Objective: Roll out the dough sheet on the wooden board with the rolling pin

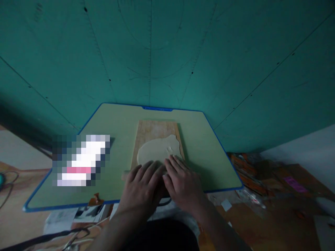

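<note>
The fingers of the left hand (142,181) are bent and slightly spread, and its underside is hidden; a pale bar (125,175), possibly a rolling pin, juts out beside it. The fingers of the right hand (183,181) are held nearly together, with the thumb a little apart and the fingertips laid at the near edge of the dough sheet (154,150). The dough is spread over the nearer part of a wooden board (157,128), its right lobe reaching the board's right edge. Green tabletop (117,120) is exposed left of, beyond and right of the board, bounded by a blue rim. At left, a bright, pixelated object (86,157) is set on the tabletop; beyond, a green wall (167,52) is met. At right, clear plastic (252,198) is seen below the tabletop.
</note>
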`<action>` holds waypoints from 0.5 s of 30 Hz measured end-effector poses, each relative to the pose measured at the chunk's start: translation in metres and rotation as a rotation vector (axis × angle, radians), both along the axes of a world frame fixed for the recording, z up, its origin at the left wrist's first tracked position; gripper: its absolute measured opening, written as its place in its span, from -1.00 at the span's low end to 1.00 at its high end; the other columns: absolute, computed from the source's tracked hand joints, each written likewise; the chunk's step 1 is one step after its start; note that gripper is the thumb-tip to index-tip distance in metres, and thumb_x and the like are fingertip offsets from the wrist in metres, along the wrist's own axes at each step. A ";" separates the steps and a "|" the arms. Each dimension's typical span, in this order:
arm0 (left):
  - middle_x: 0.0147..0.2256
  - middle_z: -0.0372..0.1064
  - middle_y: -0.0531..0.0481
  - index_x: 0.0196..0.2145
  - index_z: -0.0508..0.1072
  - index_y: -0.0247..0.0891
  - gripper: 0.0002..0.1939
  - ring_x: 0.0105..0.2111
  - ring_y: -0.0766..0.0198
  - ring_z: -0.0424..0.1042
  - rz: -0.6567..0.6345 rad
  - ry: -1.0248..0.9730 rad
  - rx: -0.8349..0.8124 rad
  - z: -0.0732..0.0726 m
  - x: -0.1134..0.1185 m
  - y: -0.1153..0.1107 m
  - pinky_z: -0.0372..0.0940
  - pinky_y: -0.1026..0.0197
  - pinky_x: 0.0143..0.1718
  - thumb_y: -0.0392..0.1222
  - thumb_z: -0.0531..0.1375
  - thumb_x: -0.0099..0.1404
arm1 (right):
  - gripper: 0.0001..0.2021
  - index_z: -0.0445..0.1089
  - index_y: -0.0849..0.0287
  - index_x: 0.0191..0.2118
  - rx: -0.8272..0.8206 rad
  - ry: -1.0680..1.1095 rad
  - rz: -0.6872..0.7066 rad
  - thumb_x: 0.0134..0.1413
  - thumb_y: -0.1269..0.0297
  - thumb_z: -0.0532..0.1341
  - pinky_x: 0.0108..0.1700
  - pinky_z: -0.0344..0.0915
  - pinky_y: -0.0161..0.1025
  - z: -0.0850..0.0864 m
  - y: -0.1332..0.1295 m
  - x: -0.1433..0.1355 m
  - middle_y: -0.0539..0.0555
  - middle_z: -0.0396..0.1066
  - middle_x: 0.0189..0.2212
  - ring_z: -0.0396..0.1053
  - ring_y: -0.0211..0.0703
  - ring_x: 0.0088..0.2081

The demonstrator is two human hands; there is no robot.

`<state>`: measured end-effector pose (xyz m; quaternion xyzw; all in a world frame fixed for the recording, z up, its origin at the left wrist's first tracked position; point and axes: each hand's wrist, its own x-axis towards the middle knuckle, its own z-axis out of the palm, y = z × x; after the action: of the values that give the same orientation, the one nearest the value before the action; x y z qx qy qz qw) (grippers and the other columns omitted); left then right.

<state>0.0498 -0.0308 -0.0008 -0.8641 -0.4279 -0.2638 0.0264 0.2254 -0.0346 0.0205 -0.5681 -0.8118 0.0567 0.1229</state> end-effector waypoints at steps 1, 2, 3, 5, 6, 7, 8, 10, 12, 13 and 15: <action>0.10 0.47 -0.15 0.14 0.39 -0.22 -0.63 0.09 -0.02 0.43 0.003 -0.010 0.003 0.000 0.000 -0.001 0.22 -0.07 0.07 -0.11 0.06 0.45 | -0.50 0.31 0.34 0.28 0.003 0.004 0.006 0.39 0.19 -0.01 0.31 0.24 0.06 0.000 -0.001 0.000 0.31 0.24 0.30 0.20 0.13 0.33; 0.10 0.47 -0.15 0.14 0.39 -0.23 -0.63 0.09 -0.02 0.43 0.003 -0.014 0.005 0.000 0.000 -0.001 0.22 -0.07 0.07 -0.10 0.06 0.45 | -0.51 0.31 0.34 0.28 0.005 0.009 0.013 0.39 0.19 -0.01 0.31 0.24 0.06 0.000 -0.001 0.001 0.30 0.24 0.31 0.20 0.12 0.33; 0.10 0.47 -0.15 0.14 0.39 -0.23 -0.62 0.09 -0.03 0.43 0.003 -0.013 0.007 0.000 0.000 0.000 0.21 -0.08 0.07 -0.10 0.06 0.45 | -0.51 0.31 0.32 0.28 0.005 0.013 0.021 0.39 0.20 -0.02 0.31 0.23 0.07 0.000 0.000 0.001 0.30 0.23 0.31 0.19 0.11 0.34; 0.10 0.47 -0.16 0.14 0.39 -0.25 -0.61 0.10 -0.05 0.42 0.001 -0.005 0.008 0.001 0.001 0.002 0.22 -0.09 0.06 -0.10 0.06 0.44 | -0.52 0.31 0.30 0.28 -0.004 0.017 0.033 0.40 0.21 -0.02 0.33 0.21 0.06 0.001 0.005 0.002 0.27 0.23 0.32 0.16 0.08 0.35; 0.10 0.47 -0.17 0.15 0.39 -0.25 -0.61 0.10 -0.05 0.42 -0.001 0.000 0.005 0.001 0.002 0.004 0.22 -0.10 0.06 -0.10 0.07 0.44 | -0.52 0.31 0.29 0.28 -0.010 0.015 0.040 0.40 0.20 -0.02 0.34 0.19 0.05 0.002 0.009 0.002 0.26 0.22 0.32 0.15 0.06 0.36; 0.10 0.47 -0.17 0.15 0.39 -0.25 -0.61 0.10 -0.06 0.42 0.000 0.007 0.002 0.002 0.003 0.006 0.23 -0.11 0.06 -0.10 0.07 0.44 | -0.52 0.31 0.28 0.28 -0.014 0.011 0.048 0.40 0.20 -0.02 0.35 0.17 0.04 0.003 0.013 0.003 0.25 0.22 0.33 0.15 0.05 0.36; 0.11 0.46 -0.18 0.15 0.39 -0.26 -0.60 0.11 -0.08 0.41 0.003 0.017 -0.001 0.002 0.003 0.008 0.23 -0.12 0.06 -0.09 0.07 0.44 | -0.52 0.31 0.28 0.28 -0.017 0.004 0.058 0.40 0.19 -0.02 0.36 0.15 0.03 0.004 0.019 0.003 0.25 0.22 0.33 0.15 0.04 0.36; 0.11 0.46 -0.19 0.13 0.41 -0.27 -0.61 0.12 -0.12 0.40 0.017 0.040 0.001 0.004 0.005 0.014 0.24 -0.15 0.06 -0.08 0.09 0.44 | -0.52 0.31 0.30 0.28 -0.018 -0.012 0.083 0.41 0.18 -0.02 0.38 0.11 0.01 0.006 0.030 0.004 0.26 0.23 0.32 0.16 0.03 0.35; 0.10 0.47 -0.21 0.06 0.44 -0.27 -0.65 0.12 -0.16 0.40 0.035 0.063 0.003 0.007 0.006 0.021 0.26 -0.17 0.06 -0.06 0.11 0.43 | -0.52 0.32 0.34 0.27 -0.020 -0.023 0.104 0.42 0.19 -0.03 0.39 0.08 0.00 0.008 0.041 0.004 0.28 0.25 0.31 0.17 0.03 0.35; 0.08 0.48 -0.21 0.02 0.46 -0.26 -0.67 0.11 -0.15 0.41 0.037 0.073 -0.004 0.009 0.007 0.024 0.27 -0.17 0.05 -0.05 0.13 0.42 | -0.52 0.32 0.35 0.26 -0.021 -0.024 0.112 0.42 0.19 -0.04 0.39 0.08 0.01 0.009 0.047 0.004 0.28 0.25 0.31 0.17 0.03 0.34; 0.04 0.50 -0.20 -0.05 0.49 -0.24 -0.71 0.07 -0.12 0.44 0.036 0.083 -0.031 0.014 0.008 0.030 0.32 -0.14 0.02 -0.02 0.16 0.41 | -0.53 0.34 0.34 0.24 -0.021 -0.022 0.124 0.43 0.20 -0.05 0.39 0.08 0.02 0.010 0.054 0.005 0.29 0.26 0.30 0.19 0.03 0.33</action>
<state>0.0582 -0.0012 0.0127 -0.8668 -0.4460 -0.2203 0.0354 0.2299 0.0198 0.0303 -0.5186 -0.8460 0.0664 0.1043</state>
